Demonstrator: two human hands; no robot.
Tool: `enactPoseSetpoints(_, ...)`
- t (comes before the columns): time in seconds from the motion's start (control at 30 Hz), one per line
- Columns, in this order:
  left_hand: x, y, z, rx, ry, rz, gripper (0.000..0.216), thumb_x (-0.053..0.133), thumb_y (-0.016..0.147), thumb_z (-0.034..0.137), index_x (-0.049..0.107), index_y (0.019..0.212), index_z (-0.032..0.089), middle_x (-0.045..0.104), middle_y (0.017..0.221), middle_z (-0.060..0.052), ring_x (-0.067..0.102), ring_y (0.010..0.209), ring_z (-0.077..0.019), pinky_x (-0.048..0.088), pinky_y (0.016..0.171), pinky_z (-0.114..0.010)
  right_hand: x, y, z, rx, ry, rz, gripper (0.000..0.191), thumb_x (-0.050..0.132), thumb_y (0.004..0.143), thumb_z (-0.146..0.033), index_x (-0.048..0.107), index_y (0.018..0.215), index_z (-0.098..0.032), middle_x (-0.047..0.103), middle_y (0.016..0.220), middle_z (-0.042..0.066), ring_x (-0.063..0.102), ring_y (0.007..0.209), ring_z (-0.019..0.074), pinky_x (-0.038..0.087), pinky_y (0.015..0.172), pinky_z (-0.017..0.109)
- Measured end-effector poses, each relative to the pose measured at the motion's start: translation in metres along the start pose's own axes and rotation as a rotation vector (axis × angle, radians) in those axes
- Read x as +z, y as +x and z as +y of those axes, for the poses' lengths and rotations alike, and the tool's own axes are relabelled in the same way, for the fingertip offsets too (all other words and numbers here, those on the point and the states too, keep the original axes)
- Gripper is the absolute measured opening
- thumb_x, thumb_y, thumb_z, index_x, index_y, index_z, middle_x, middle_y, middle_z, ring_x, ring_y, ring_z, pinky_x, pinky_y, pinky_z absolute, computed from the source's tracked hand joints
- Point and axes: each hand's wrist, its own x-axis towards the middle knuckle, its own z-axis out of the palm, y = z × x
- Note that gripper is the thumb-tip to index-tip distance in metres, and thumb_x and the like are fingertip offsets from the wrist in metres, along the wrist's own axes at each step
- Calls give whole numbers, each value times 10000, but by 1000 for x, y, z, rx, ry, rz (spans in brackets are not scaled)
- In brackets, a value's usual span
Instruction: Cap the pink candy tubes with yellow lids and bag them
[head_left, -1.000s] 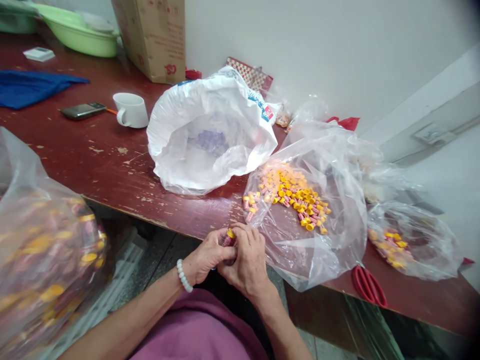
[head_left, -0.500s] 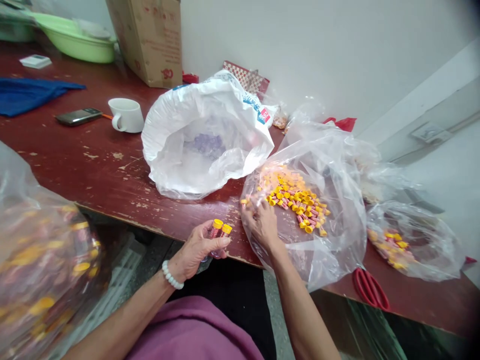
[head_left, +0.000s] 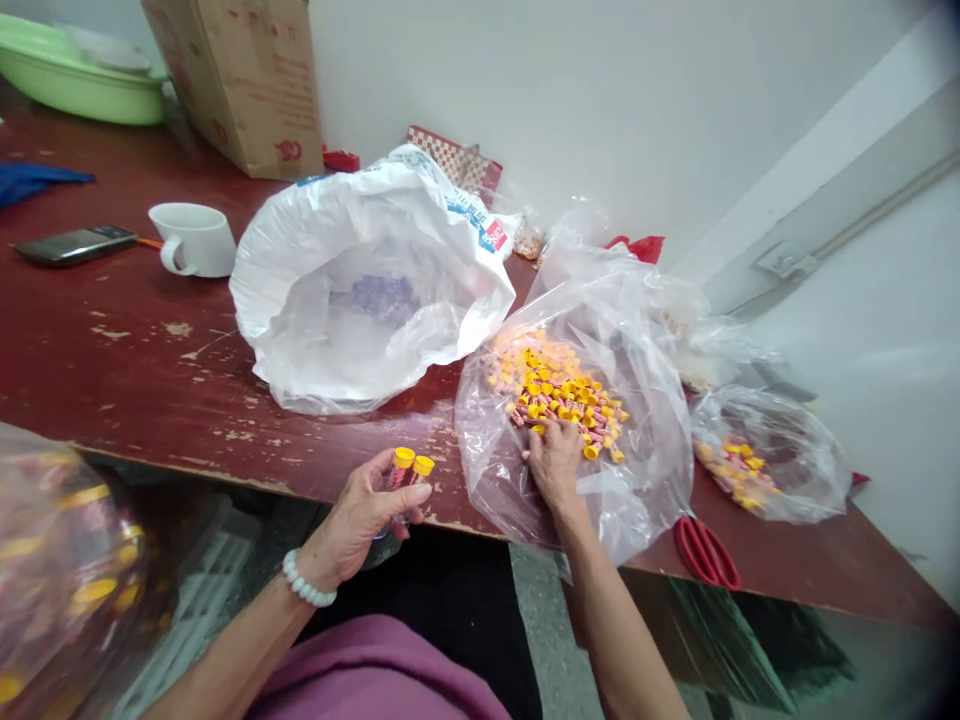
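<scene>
My left hand (head_left: 364,512) is closed around two small clear tubes with yellow caps (head_left: 409,467), held upright at the table's front edge. My right hand (head_left: 556,458) reaches into a clear plastic bag (head_left: 637,430) and rests on a pile of yellow-capped pink tubes (head_left: 559,385); its fingertips are bent down into the pile, and I cannot see whether they grip one.
A white plastic bag (head_left: 360,290) holding clear pieces lies open beside it. Another clear bag of tubes (head_left: 765,455) sits at right, red scissors (head_left: 705,550) at the table edge. A white mug (head_left: 195,240), phone (head_left: 71,245), cardboard box (head_left: 236,80) and green basin (head_left: 67,75) stand behind. A large bag of tubes (head_left: 60,560) fills the lower left.
My hands were together at the table edge. The right hand has since gone into the clear bag and moved further over the pile, while the left stays holding two capped tubes.
</scene>
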Motion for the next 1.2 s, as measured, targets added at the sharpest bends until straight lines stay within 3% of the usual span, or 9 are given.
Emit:
enactPoseSetpoints(0.13,13,1,4,47,89,-57,266,665,733,312,510,891,164,533,731,23,511,571,-89,334,390,-157,-26,-3,0,136,182,114,398,384,872,-389,551,1096,-104,602,927,107,547,832,198,443,804,414)
enactPoseSetpoints(0.23,23,-1,9,81,161,-83,251,659,730,289,523,896,157,542,764,16,509,606,-88,327,417,-156,-46,-19,-42,176,575,64,406,416,888,-408,477,1197,-153,608,851,31,567,716,133,479,717,327)
enactPoseSetpoints(0.37,29,-4,13,149,256,-51,229,677,699,246,548,852,136,528,740,21,462,637,-86,353,496,-172,-63,-56,-107,137,998,-93,227,576,834,-348,566,1004,-198,608,835,1,571,742,115,464,721,275)
enactPoseSetpoints(0.5,28,-6,10,250,290,-69,180,656,707,227,557,823,132,506,699,30,434,631,-89,370,559,-198,-62,-82,-136,-35,877,-157,119,579,840,-281,583,938,-215,625,868,7,575,796,133,452,742,283)
enactPoseSetpoints(0.67,26,-8,8,311,257,-104,117,620,713,181,574,812,138,572,764,5,495,699,-113,412,645,-221,-67,-83,-134,-409,513,-193,107,527,853,-260,619,895,-225,597,1086,54,510,1041,197,371,915,381)
enactPoseSetpoints(0.83,24,-11,9,122,110,-152,223,668,631,188,595,838,153,576,717,12,508,617,-112,402,538,-214,-76,-78,-126,-628,251,-422,676,698,630,-562,515,1192,-234,377,1401,111,326,1252,310,273,1006,462)
enactPoseSetpoints(0.93,25,-14,7,-30,32,-204,175,599,601,137,603,775,143,540,624,16,473,520,-110,341,448,-216,-65,-86,-129,-655,207,-412,695,725,590,-528,499,1163,-206,453,1351,130,372,1212,316,259,991,468)
enactPoseSetpoints(1.07,26,-15,6,63,-52,-134,160,498,519,39,567,613,149,533,633,-2,490,640,-138,402,567,-249,-45,-101,-136,-589,265,-241,478,654,596,-353,516,1025,-194,606,1128,105,475,1116,286,260,980,444)
enactPoseSetpoints(1.2,24,-14,5,104,-51,-104,212,484,494,18,579,625,156,520,636,-1,486,660,-146,426,612,-264,-39,-103,-142,-560,361,-208,415,612,545,-325,516,930,-206,625,1035,80,515,1069,281,291,976,437)
